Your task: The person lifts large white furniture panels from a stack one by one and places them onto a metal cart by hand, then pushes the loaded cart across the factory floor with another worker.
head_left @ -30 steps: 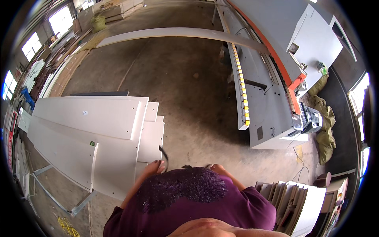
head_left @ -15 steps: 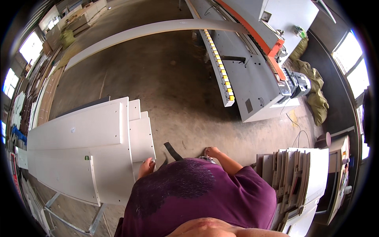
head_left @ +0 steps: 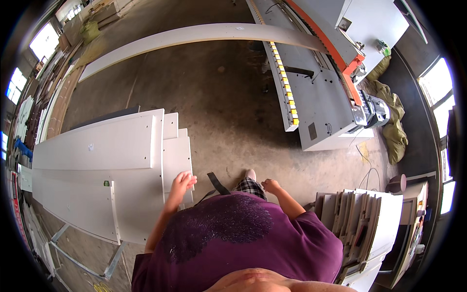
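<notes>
My left hand [head_left: 182,185] is raised at the right edge of a stack of white panels [head_left: 131,199], its fingers loosely apart and holding nothing. Whether it touches the panel behind it, I cannot tell. In front of my body, my right hand [head_left: 271,185] hangs with curled fingers, and nothing shows in it. A dark strap [head_left: 217,183] sticks out in front of my purple shirt, between the two hands. On the panel stack lie a narrow white strip [head_left: 115,214] and a small green object [head_left: 106,183].
A long white board [head_left: 194,35] spans from the left to a grey machine [head_left: 323,109] with a yellow-marked rail [head_left: 287,92] and orange guard. More panels [head_left: 360,221] stand at my right. Sacks [head_left: 393,126] lie behind the machine. A metal frame [head_left: 114,263] supports the left stack.
My left hand has risen and moved slightly forward beside the panels, its fingers loosening. My right hand has shifted slightly right. A shoe and plaid trouser leg now show ahead of me.
</notes>
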The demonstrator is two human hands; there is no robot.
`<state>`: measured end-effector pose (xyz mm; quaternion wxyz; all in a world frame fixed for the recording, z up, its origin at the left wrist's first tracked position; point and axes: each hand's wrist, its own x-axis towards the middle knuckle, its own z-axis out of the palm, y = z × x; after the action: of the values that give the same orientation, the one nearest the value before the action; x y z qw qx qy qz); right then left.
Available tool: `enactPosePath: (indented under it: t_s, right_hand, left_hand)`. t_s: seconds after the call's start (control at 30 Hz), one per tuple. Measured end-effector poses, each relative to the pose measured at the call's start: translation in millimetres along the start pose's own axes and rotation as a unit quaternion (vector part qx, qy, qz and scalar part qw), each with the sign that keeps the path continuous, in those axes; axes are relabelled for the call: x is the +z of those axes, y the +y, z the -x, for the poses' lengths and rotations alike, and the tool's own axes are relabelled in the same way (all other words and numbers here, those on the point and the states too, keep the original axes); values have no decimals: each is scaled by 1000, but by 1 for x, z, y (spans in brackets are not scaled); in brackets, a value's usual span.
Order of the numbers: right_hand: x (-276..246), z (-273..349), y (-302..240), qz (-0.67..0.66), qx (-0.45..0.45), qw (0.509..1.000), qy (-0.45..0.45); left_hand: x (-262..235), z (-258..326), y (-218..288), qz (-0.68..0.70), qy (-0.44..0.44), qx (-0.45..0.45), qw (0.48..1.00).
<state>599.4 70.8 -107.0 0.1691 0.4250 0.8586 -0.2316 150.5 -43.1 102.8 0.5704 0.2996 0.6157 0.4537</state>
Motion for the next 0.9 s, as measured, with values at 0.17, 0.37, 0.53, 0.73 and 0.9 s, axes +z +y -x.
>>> enactPosePath:
  t_s: [0.17,0.37,0.53,0.73,0.9]
  right_hand:
    - [32,-5,79,-184,125,974,-48]
    - [-43,-31,167,-442,338,829,54]
    - [-189,-73,240,-386,368,779,331]
    - [-373,-126,301,-233,292,772,514]
    - [-460,-166,348,-79,248,791,554]
  left_hand:
    - [5,-56,45,138,53,-47,988]
    - [-16,-138,84,258,57,-50,963]
    - [-40,-257,116,332,107,-45,936]
    - [-33,-387,171,363,169,5,916]
    - [-3,-454,195,404,202,44,891]
